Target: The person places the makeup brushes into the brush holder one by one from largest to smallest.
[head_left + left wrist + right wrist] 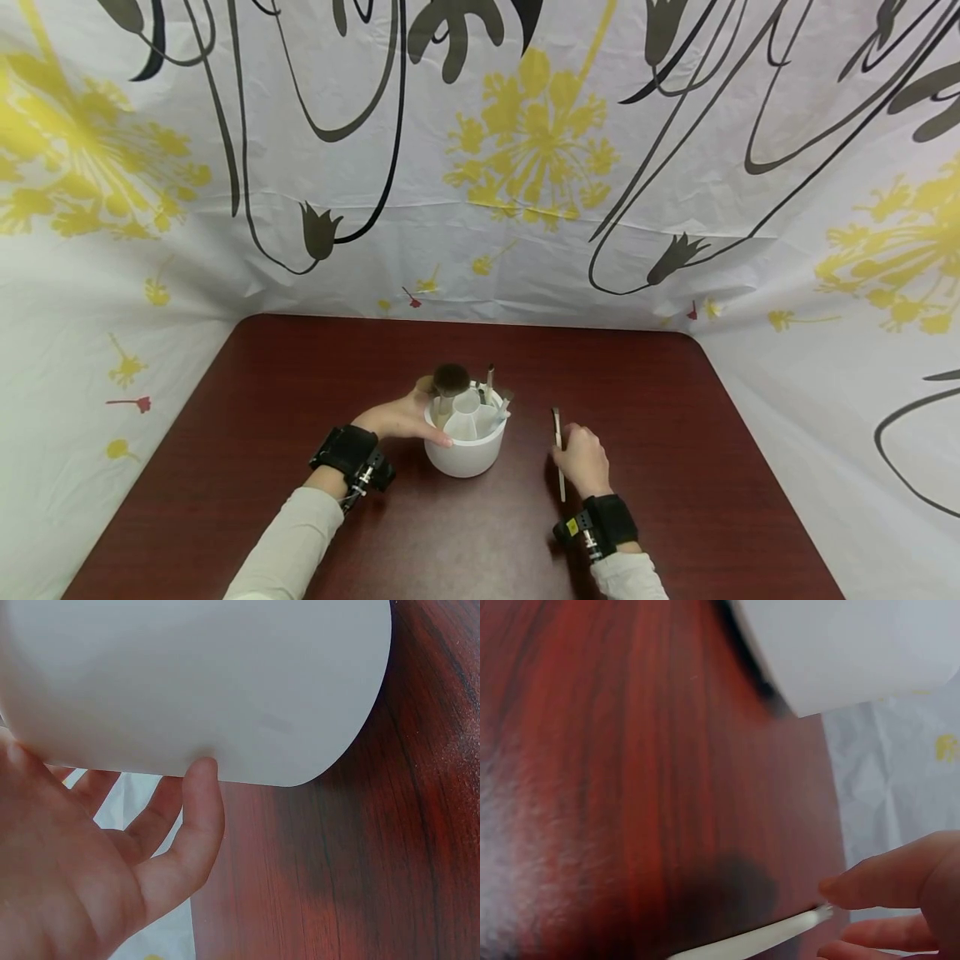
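In the head view a white round divided brush holder stands on the table. My left hand grips its left side, thumb across the near wall; the left wrist view shows fingers curled against the holder's wall. A large dark-bristled makeup brush rises from the holder's left part, and several thinner brushes stand towards its back and right. To the right of the holder, my right hand pinches a slim brush with a pale handle. The farther fingers are partly hidden.
The dark red wooden table has rounded far corners. A white cloth with yellow and grey flower prints hangs behind it and along both sides. Black wrist cameras are strapped on both wrists.
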Demonstrator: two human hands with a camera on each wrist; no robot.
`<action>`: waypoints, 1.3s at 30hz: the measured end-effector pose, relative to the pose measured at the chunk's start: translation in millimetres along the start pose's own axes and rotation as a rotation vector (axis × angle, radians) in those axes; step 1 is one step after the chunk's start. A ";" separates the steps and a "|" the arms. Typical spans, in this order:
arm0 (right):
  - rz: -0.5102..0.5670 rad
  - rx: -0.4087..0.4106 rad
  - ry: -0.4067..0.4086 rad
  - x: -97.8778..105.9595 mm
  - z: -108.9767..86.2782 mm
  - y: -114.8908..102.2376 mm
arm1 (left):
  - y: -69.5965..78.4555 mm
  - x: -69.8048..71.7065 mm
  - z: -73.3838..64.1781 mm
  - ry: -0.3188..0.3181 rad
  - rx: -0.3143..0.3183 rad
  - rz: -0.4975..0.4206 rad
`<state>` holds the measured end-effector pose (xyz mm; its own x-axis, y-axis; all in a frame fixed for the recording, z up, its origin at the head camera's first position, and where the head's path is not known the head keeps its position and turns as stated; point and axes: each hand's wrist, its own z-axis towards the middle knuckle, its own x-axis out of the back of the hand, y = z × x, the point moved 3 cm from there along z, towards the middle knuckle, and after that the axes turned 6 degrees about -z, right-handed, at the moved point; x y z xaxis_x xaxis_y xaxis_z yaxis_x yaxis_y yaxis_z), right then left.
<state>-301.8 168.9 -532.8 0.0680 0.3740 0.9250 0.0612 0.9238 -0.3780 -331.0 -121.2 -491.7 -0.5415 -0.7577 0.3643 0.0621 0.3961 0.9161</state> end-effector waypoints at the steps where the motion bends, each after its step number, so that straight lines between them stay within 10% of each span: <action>1: -0.003 -0.007 -0.009 -2.0 -0.1 1.1 | 0.1 0.0 0.2 0.000 -0.003 0.002; 22: 0.068 -0.049 0.018 -11.3 0.1 3.0 | -0.3 0.3 1.5 -0.024 -0.005 0.011; 39: 0.400 0.328 0.421 73.8 -17.9 -66.1 | 1.0 -0.4 1.8 -0.006 -0.003 0.019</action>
<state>-283.0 134.0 -440.2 0.4096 0.6902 0.5966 -0.3513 0.7228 -0.5951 -332.3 -119.6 -491.1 -0.5456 -0.7469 0.3801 0.0744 0.4086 0.9097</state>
